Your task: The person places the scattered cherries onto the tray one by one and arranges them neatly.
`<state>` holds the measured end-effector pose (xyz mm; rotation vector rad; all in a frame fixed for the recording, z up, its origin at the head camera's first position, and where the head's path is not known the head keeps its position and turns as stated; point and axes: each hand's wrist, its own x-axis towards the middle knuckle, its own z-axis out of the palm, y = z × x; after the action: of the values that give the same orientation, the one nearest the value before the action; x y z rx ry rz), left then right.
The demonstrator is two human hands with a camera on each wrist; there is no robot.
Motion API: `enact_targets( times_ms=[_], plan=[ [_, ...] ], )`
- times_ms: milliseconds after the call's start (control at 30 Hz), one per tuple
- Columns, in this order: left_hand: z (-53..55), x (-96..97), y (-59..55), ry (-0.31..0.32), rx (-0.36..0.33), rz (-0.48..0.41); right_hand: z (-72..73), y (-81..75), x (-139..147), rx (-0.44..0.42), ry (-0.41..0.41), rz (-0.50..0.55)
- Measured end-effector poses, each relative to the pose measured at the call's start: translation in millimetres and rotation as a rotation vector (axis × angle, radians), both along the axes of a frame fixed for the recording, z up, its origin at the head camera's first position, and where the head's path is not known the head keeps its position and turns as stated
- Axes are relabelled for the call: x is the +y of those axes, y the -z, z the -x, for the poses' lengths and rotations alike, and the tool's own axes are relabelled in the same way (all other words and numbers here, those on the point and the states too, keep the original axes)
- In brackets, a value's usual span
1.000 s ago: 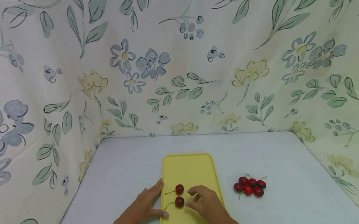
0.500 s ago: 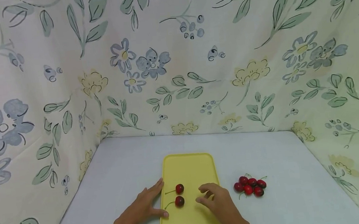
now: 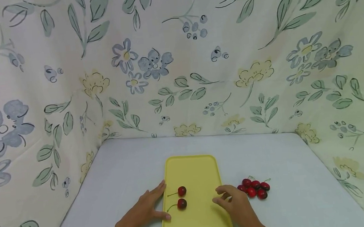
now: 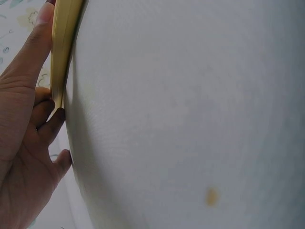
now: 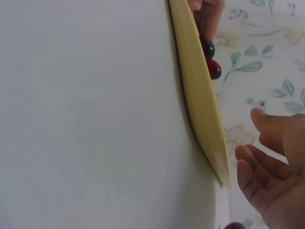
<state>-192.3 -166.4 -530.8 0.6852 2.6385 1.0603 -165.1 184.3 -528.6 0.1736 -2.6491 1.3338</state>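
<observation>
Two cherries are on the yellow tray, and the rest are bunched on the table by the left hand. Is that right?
Not quite: the other cherries are by the right hand, not the left hand; the head view shows it. Two cherries are indeed on the yellow tray, and the bunch is on the table.

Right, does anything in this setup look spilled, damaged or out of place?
One oddity: a lone yellowish spot on the plain white tabletop in the left wrist view, possibly a stain. Otherwise nothing stands out: the yellow tray lies flat, two cherries rest on it, and a cherry cluster sits beside it.
</observation>
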Motion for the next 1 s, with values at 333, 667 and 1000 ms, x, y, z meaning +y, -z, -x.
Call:
enact_targets(
  times_ms=[333,667,1000],
  plan=[
    [-0.3,0.0,1.0,-0.001,-0.009,0.003,-2.9,0.2,24,0.022,0.085,-0.047],
    [-0.5,-1.5,-2.7,0.002,-0.003,0.006,-6.8,-1.3,46,0.006,0.127,-0.055],
    [1.2,-1.4,0.9,0.002,-0.007,0.001,-8.6,-2.6,71,0.14,0.163,-0.118]
  ],
)
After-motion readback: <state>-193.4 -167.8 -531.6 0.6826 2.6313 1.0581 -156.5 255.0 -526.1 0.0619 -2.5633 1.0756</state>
